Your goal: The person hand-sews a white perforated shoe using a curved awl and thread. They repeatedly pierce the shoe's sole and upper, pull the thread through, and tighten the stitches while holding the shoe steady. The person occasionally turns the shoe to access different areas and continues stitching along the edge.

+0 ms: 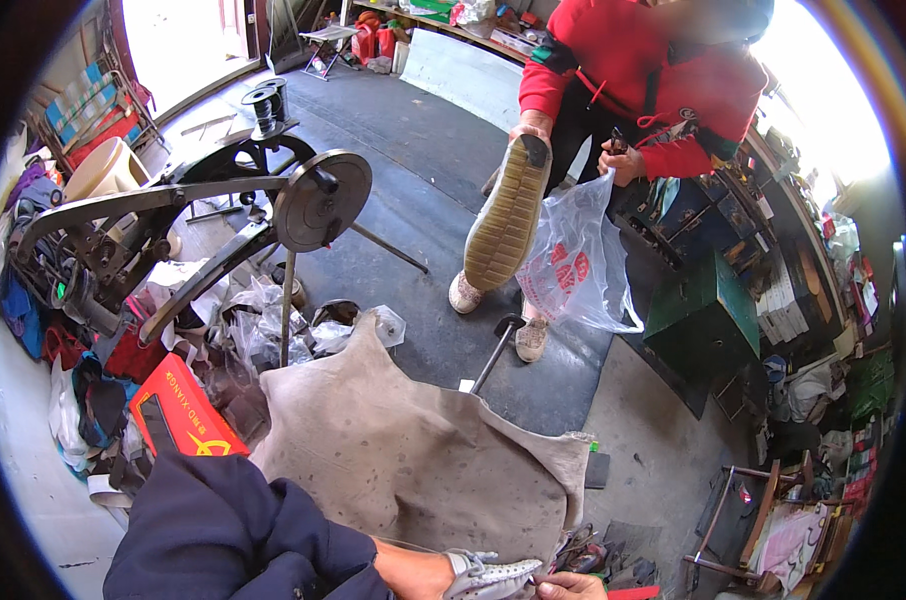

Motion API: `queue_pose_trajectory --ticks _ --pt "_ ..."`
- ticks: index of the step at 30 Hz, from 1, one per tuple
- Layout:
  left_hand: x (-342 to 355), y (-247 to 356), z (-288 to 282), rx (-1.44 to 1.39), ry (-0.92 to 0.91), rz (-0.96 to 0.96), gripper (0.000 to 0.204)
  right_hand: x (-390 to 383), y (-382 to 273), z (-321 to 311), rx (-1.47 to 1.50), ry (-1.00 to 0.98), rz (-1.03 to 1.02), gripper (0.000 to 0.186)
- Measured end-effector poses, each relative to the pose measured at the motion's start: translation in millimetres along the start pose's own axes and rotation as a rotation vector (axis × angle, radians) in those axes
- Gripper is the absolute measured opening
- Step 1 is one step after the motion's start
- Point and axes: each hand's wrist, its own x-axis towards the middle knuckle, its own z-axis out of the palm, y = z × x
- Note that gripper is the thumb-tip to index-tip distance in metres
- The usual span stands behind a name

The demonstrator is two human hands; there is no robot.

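Observation:
A white perforated shoe (495, 572) lies at the bottom edge, over a stained beige cloth (413, 450) that covers my lap. My left hand (417, 572) reaches into or behind this shoe from a dark sleeve, its fingers hidden. My right hand (571, 585) is at the toe, fingertips closed on a small dark thing I cannot make out. In front of me, a person in red (603, 50) holds up a shoe (505, 220) with its tan sole toward me, plus a clear plastic bag (573, 265) with red print.
An iron machine with a handwheel (313, 205) stands at left among heaped bags and an orange box (183, 400). A metal post (493, 355) rises beyond the cloth. A green metal box (703, 320) and cluttered shelves line the right. A small wooden seat (773, 520) is lower right.

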Motion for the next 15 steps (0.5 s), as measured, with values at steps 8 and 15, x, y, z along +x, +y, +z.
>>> queue_pose_trajectory --ticks 8,15 --pt "-2.8 -10.9 -8.1 0.073 -0.335 -0.178 0.073 -6.4 3.9 17.9 -0.406 0.101 -0.329 0.016" --pt "-4.5 -7.0 -7.4 -0.03 -0.285 -0.142 0.072 7.9 -6.3 3.1 -0.075 -0.09 0.036 0.013"
